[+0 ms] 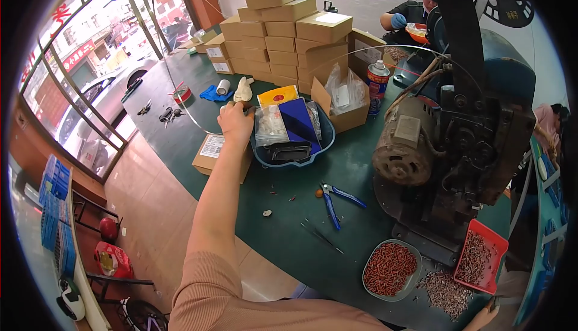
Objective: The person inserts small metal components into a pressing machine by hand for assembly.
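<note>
Just left of the blue basin (301,162) on the green table (350,170), the left hand (236,121) has bent fingers but I cannot tell if they hold anything, and the right hand (483,316), grip unclear, is far off by the red tray (495,242).

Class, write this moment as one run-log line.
left hand: at left rim of blue basin | right hand: near red tray | blue-handled pliers: on green table, handles spread
</note>
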{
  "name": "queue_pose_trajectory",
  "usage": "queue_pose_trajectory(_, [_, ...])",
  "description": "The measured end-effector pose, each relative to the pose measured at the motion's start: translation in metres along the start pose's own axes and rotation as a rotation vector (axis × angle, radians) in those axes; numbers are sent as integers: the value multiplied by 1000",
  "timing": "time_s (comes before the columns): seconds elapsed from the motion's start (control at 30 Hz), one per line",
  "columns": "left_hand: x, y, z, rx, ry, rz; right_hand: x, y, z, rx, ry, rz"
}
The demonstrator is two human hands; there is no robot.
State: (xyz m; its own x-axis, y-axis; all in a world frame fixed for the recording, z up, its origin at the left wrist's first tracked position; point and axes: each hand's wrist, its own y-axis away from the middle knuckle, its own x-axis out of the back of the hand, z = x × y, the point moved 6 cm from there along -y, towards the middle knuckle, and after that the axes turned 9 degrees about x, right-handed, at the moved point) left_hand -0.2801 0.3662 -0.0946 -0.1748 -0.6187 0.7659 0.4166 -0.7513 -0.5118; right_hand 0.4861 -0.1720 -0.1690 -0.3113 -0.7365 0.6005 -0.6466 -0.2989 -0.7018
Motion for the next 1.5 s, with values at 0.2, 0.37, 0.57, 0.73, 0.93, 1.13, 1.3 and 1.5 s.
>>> queue_pose_trajectory(0.2, [-3,-6,-24,69,47,-23,-31,0,49,-114,-52,-49])
queue_pose_trajectory(0.37, [0,-3,1,0,99,56,-51,12,129,-112,-65,-89])
queue_pose_trajectory(0.57, [10,81,43,-278,310,-182,-8,16,47,-122,-14,-171])
queue_pose_trajectory(0.73, [95,217,74,-641,403,-263,-9,5,-34,-22,-172,26])
queue_pose_trajectory(0.93, [110,319,110,-816,429,-502,4,13,-27,-96,-289,45])
queue_pose_trajectory(1.13, [103,346,110,-726,402,-535,-1,4,-54,64,-359,-2])
queue_pose_trajectory(1.3, [101,352,111,-665,422,-554,12,10,-41,56,-344,-29])
queue_pose_trajectory(1.5, [104,349,95,-560,461,-419,-10,12,-41,56,-440,-66])
